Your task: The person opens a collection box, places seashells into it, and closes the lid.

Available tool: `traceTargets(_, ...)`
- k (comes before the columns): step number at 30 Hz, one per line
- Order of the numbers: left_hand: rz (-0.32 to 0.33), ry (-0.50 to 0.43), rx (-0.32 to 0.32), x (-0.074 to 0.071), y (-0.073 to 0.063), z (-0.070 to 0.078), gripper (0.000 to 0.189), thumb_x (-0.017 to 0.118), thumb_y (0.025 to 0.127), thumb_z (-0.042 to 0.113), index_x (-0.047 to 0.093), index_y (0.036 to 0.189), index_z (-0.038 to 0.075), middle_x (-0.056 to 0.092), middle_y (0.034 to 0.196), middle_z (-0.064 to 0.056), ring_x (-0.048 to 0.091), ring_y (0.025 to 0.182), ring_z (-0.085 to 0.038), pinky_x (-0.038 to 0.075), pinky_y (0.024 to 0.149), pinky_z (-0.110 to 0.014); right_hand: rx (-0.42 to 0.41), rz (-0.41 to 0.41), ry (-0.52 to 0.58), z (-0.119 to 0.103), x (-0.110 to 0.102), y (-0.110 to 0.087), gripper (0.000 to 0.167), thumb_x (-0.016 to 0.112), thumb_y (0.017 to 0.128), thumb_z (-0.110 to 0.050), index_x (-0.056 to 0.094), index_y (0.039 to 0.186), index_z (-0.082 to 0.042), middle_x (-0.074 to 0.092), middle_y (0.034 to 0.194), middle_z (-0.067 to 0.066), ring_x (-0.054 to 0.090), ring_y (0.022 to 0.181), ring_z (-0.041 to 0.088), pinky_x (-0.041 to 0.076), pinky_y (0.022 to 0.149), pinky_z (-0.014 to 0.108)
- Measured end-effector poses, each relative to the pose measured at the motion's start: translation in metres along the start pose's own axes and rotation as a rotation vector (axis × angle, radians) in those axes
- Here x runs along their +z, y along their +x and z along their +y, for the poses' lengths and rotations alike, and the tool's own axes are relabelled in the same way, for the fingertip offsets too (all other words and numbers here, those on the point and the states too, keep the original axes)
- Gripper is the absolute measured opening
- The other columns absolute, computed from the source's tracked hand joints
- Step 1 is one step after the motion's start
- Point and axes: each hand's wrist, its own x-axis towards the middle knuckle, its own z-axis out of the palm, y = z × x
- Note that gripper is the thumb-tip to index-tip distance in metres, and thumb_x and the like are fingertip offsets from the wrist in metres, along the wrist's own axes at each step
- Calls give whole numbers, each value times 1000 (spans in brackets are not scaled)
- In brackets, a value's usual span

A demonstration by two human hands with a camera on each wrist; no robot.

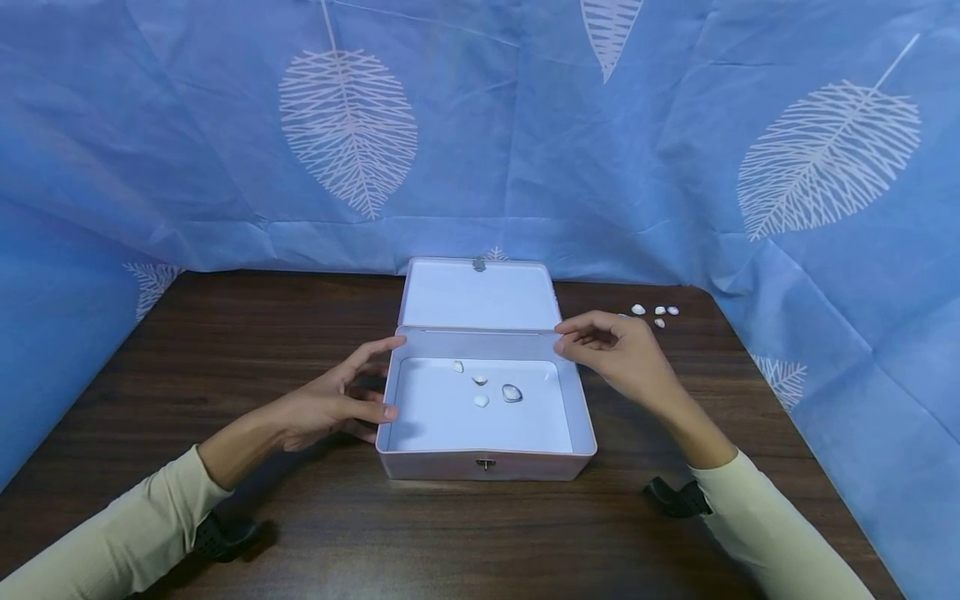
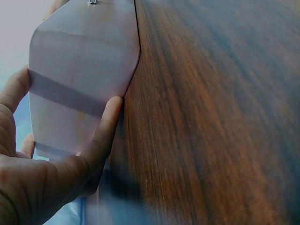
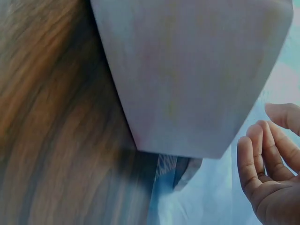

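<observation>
A pale metal box (image 1: 486,466) stands on the table with its lid (image 1: 480,293) folded back. Inside lie several small seashells, among them a larger grey-edged seashell (image 1: 512,393) and a white one (image 1: 482,401). Spread along the box's left side, my left hand (image 1: 330,406) touches it with thumb and fingertips; the left wrist view shows its fingers (image 2: 110,110) against the side wall. My right hand (image 1: 618,354) hovers by the back right corner, fingers loosely bent. In the right wrist view that hand (image 3: 276,173) has no visible object between thumb and fingers.
More small seashells (image 1: 638,309) lie in a group on the dark wooden table (image 1: 300,517), at its back right beyond my right hand. A blue curtain (image 1: 510,150) with white leaf prints hangs behind the table. Black bands (image 1: 221,537) are on both wrists.
</observation>
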Motion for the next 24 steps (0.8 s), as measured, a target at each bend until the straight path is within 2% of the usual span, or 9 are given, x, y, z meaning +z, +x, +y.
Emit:
traceTargets(6, -1, -1, 5, 0, -1, 0, 110, 86, 102, 16, 13, 181, 37, 17, 177, -24, 60, 138, -41, 67, 96, -54, -7, 26, -27, 10, -15, 0, 28, 84, 105, -25, 83, 126, -7, 83, 117, 11, 76, 103, 8, 62, 89, 18)
traceTargets(11, -2, -3, 0, 0, -1, 1, 109, 86, 102, 17, 13, 181, 38, 17, 177, -24, 58, 141, -43, 67, 96, -53, -10, 55, -76, 22, -29, 2, 27, 83, 106, -27, 83, 127, -10, 84, 116, 10, 75, 101, 4, 61, 87, 18)
traceTargets(20, 5, 0, -15, 1, 0, 2, 109, 86, 102, 17, 14, 181, 37, 17, 176, -24, 60, 135, -38, 67, 96, -52, 39, 107, -157, 48, -51, 12, 33, 83, 106, -32, 82, 128, -8, 86, 112, 1, 76, 93, 9, 62, 79, 24)
traceTargets(24, 10, -3, -20, 1, 1, 1, 109, 87, 102, 18, 15, 181, 38, 18, 176, -23, 60, 136, -39, 67, 96, -52, 69, 115, -163, 58, -59, 18, 37, 81, 107, -33, 81, 131, -4, 87, 113, 3, 76, 89, 3, 63, 79, 22)
